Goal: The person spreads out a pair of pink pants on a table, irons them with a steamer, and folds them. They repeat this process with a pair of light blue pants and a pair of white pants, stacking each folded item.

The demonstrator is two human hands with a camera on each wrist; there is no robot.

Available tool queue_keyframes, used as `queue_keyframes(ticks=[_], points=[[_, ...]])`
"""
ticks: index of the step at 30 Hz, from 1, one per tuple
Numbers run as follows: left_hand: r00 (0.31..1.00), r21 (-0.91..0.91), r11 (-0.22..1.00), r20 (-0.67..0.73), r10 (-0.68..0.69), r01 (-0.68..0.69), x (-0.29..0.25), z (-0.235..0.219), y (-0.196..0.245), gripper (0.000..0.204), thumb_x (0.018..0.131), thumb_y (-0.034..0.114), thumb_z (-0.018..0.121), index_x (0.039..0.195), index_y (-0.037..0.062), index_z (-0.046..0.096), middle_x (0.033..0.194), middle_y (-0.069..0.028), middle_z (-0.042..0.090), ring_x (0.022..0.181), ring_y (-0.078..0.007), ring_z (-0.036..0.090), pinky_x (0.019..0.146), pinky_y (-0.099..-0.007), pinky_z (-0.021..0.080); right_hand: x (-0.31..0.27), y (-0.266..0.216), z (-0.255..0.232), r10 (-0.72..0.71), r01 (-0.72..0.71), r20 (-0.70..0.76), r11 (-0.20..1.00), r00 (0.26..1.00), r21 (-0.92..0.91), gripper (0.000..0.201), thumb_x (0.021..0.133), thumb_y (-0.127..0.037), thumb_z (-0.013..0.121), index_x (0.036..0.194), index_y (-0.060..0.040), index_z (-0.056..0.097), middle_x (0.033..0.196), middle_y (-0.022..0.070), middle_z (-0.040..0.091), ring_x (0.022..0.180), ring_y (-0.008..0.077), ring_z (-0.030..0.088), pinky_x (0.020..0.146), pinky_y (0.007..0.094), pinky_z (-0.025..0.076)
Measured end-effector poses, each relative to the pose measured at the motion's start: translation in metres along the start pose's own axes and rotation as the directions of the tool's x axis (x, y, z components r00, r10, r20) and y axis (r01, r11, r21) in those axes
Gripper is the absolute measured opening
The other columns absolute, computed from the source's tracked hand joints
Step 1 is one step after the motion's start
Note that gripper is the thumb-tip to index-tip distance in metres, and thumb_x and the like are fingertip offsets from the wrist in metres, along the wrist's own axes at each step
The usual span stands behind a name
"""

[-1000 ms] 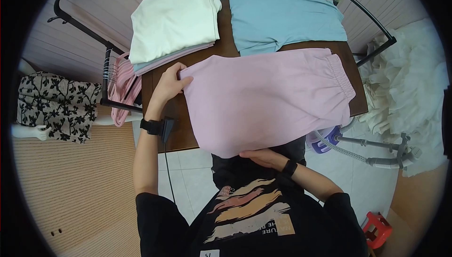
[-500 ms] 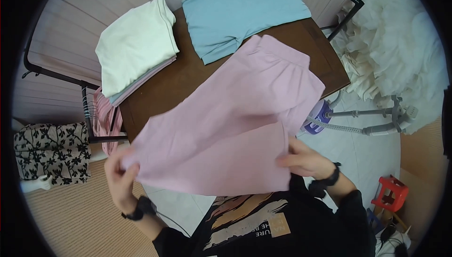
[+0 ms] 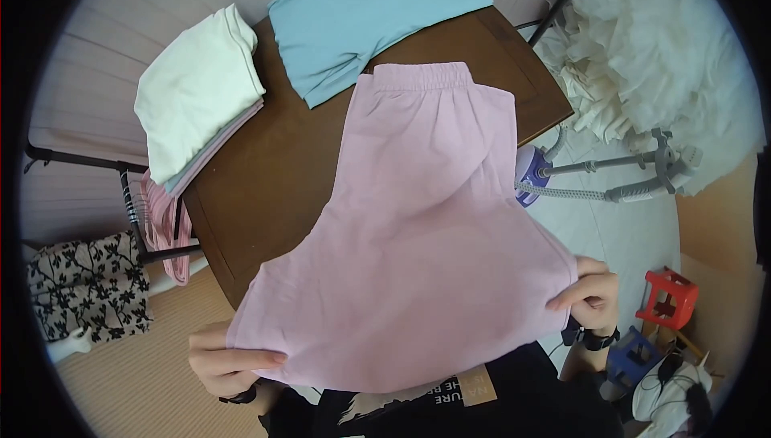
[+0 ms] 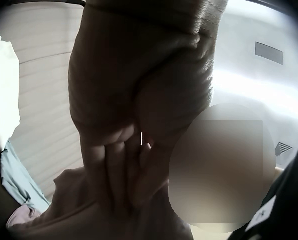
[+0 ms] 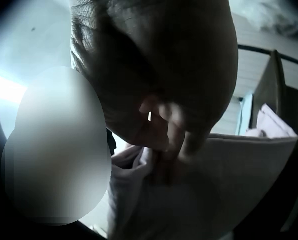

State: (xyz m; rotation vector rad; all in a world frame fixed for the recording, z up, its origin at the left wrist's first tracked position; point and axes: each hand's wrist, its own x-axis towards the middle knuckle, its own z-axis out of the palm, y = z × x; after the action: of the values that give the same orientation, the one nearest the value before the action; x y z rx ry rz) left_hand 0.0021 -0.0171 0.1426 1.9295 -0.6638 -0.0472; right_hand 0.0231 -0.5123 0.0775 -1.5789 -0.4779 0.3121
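Observation:
A pair of pink shorts (image 3: 426,253) with a gathered elastic waistband is spread out, waistband toward the table's far side. My left hand (image 3: 229,360) pinches their lower left corner, thumb on top and fingers underneath. At the lower right edge, my right hand (image 3: 590,297) grips the cloth between thumb and curled fingers. The near part of the shorts stretches between both hands, past the table's front edge and over my lap. In the left wrist view, pink cloth (image 4: 69,217) hangs from the fingers; the right wrist view shows cloth (image 5: 229,175) below the hand.
A brown table (image 3: 273,189) bears a folded pile with a pale mint garment (image 3: 201,89) on top, and a light blue garment (image 3: 377,20) behind. Pink hangers (image 3: 173,229) hang at the left. A purple steamer (image 3: 532,175) and a red stool (image 3: 668,300) stand on the right.
The pink shorts have turned from lying sideways to waistband facing away. Both hands have spread their near end apart and drawn it toward me; the right hand, earlier at the near edge, now grips.

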Motion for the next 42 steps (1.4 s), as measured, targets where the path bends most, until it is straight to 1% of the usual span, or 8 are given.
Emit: queue_keyframes(ticks=[8, 15, 18, 20, 23, 31, 37, 42], points=[[0.959, 0.235, 0.958, -0.267, -0.097, 0.162, 0.015, 0.021, 0.019, 0.022, 0.064, 0.005, 0.073, 0.084, 0.0044, 0.082, 0.084, -0.0140, 0.072, 0.073, -0.0264, 0.067, 0.077, -0.0369, 0.053, 0.021, 0.004, 0.006, -0.547, 0.368, -0.052, 0.629, 0.836, -0.684, 0.026, 0.064, -0.029, 0.079, 0.081, -0.0093, 0.078, 0.085, 0.0038, 0.054, 0.079, 0.0260, 0.057, 0.069, 0.0395, 0.048], [0.938, 0.008, 0.941, -0.072, 0.339, -0.340, 0.037, 0.015, 0.000, 0.010, 0.082, 0.004, 0.069, 0.080, 0.0054, 0.078, 0.080, -0.0151, 0.074, 0.075, -0.0290, 0.074, 0.098, -0.0528, 0.053, 0.030, -0.019, -0.038, -0.665, 0.665, 0.171, 0.744, 0.727, 0.065, 0.015, 0.089, -0.009, 0.072, 0.075, -0.0025, 0.069, 0.095, 0.0129, 0.071, 0.079, 0.0284, 0.072, 0.071, 0.0420, 0.056], [0.993, -0.198, 0.980, -0.114, -0.009, -0.014, 0.052, 0.030, 0.000, 0.010, 0.085, 0.002, 0.066, 0.082, 0.0010, 0.075, 0.077, -0.0166, 0.074, 0.073, -0.0306, 0.076, 0.081, -0.0444, 0.062, 0.025, -0.007, -0.056, -0.577, 0.511, 0.234, 0.810, 0.783, 0.286, 0.005, 0.089, -0.006, 0.069, 0.085, -0.0016, 0.068, 0.091, 0.0158, 0.075, 0.075, 0.0291, 0.073, 0.072, 0.0375, 0.058], [0.973, 0.049, 0.989, -0.190, -0.131, 0.143, 0.080, 0.041, -0.012, 0.010, 0.082, 0.001, 0.066, 0.086, -0.0051, 0.073, 0.082, -0.0160, 0.076, 0.070, -0.0280, 0.075, 0.064, -0.0327, 0.059, 0.009, 0.016, -0.059, -0.316, 0.192, -0.275, 0.898, 0.908, -0.396, 0.007, 0.088, -0.004, 0.068, 0.094, -0.0004, 0.067, 0.094, 0.0125, 0.074, 0.079, 0.0233, 0.071, 0.073, 0.0316, 0.055], [0.813, 0.061, 0.834, -0.272, -0.515, 0.548, 0.131, 0.048, -0.038, 0.016, 0.081, -0.001, 0.069, 0.097, -0.0044, 0.072, 0.092, -0.0052, 0.072, 0.077, -0.0083, 0.063, 0.063, -0.0229, 0.048, 0.063, 0.033, -0.080, -0.142, -0.126, -0.548, 0.898, 0.824, -0.422, 0.016, 0.089, -0.004, 0.068, 0.104, 0.0016, 0.067, 0.099, 0.0077, 0.071, 0.086, 0.0156, 0.067, 0.073, 0.0277, 0.052], [0.730, 0.108, 0.883, -0.612, -0.303, 0.457, 0.154, 0.069, -0.136, 0.025, 0.096, 0.004, 0.068, 0.121, -0.0022, 0.067, 0.107, -0.0088, 0.073, 0.096, -0.0136, 0.067, 0.088, -0.0295, 0.054, 0.145, 0.108, -0.089, -0.418, -0.033, -0.577, 0.789, 0.701, -0.613, 0.054, 0.093, 0.000, 0.070, 0.143, -0.0007, 0.050, 0.131, 0.0139, 0.059, 0.115, 0.0236, 0.060, 0.103, 0.0363, 0.047], [0.579, -0.478, 0.624, -0.261, -0.772, 0.618, 0.051, 0.105, -0.125, 0.017, 0.106, 0.005, 0.059, 0.102, -0.0075, 0.069, 0.092, -0.0146, 0.075, 0.081, -0.0190, 0.074, 0.075, -0.0317, 0.062, 0.054, 0.202, -0.049, 0.098, -0.232, -0.671, 0.966, 0.735, -0.113, 0.052, 0.100, -0.014, 0.064, 0.146, 0.0008, 0.045, 0.142, 0.0120, 0.052, 0.124, 0.0199, 0.052, 0.108, 0.0379, 0.043], [0.558, -0.278, 0.503, 0.173, -0.812, 0.818, 0.054, 0.145, -0.108, 0.022, 0.105, 0.004, 0.056, 0.113, -0.0128, 0.068, 0.102, -0.0221, 0.076, 0.091, -0.0307, 0.078, 0.083, -0.0410, 0.065, 0.052, 0.232, -0.041, 0.387, -0.088, -0.529, 0.860, 0.755, 0.503, 0.062, 0.101, -0.023, 0.067, 0.152, 0.0007, 0.042, 0.153, 0.0128, 0.049, 0.136, 0.0194, 0.049, 0.112, 0.0378, 0.040]])
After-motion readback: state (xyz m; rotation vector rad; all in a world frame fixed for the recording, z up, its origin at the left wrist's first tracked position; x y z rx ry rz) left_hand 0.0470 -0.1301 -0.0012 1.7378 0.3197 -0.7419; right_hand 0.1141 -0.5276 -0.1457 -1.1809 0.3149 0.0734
